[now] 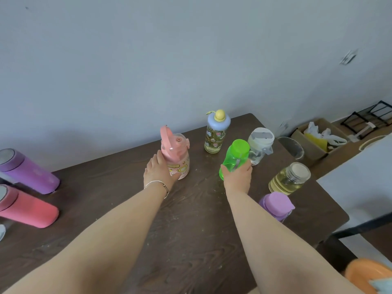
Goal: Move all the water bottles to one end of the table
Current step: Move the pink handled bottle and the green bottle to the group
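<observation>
My left hand [158,169] grips the side of a pink cartoon-printed bottle [177,154] standing on the dark wooden table [191,230]. My right hand [238,176] is wrapped around the lower part of a bright green bottle [235,155]. Near them at the right end stand a patterned bottle with a blue lid and yellow knob [216,132], a clear bottle with a white lid [259,145], a glass jar of yellowish liquid [289,178] and a purple-lidded bottle [276,205]. At the far left stand a purple flask [29,171] and a pink flask [27,209].
The wall runs along the table's far edge. Beyond the right end sit a cardboard box with bags [316,139], a clear round lid [291,147] and a black wire rack [371,117]. An orange object [369,274] shows at the bottom right corner.
</observation>
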The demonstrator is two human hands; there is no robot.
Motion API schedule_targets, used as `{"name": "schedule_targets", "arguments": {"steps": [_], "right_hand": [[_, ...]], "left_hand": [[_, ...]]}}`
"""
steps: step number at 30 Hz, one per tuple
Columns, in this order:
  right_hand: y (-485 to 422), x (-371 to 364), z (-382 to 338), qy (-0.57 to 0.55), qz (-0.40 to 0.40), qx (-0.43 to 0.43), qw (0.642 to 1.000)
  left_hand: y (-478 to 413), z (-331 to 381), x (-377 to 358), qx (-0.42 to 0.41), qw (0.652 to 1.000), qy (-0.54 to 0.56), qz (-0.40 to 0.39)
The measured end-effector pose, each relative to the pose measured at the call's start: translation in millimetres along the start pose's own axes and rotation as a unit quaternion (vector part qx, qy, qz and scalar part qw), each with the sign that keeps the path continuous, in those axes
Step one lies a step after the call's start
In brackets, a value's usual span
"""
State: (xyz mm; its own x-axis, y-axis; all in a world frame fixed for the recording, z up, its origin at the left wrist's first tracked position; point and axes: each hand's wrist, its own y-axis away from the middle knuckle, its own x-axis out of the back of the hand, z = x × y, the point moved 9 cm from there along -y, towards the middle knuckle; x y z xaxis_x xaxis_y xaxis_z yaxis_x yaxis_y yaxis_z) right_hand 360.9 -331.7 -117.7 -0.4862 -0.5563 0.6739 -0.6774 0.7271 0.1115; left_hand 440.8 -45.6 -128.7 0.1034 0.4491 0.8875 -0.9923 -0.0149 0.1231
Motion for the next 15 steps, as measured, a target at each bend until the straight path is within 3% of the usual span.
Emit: {"name": "schedule_targets", "arguments": {"steps": [7, 15], "right_hand": [[-20, -13, 14, -0.106, 0.033, -0.030, 0.993], [-23, -14, 17, -0.105, 0.052, -0.011, 0.993]], "left_hand": [[-22, -8, -27, 0.052, 0.973, 0.222, 0.021], [-28, -14, -35, 0.044, 0.941, 0.335, 0.036]]}}
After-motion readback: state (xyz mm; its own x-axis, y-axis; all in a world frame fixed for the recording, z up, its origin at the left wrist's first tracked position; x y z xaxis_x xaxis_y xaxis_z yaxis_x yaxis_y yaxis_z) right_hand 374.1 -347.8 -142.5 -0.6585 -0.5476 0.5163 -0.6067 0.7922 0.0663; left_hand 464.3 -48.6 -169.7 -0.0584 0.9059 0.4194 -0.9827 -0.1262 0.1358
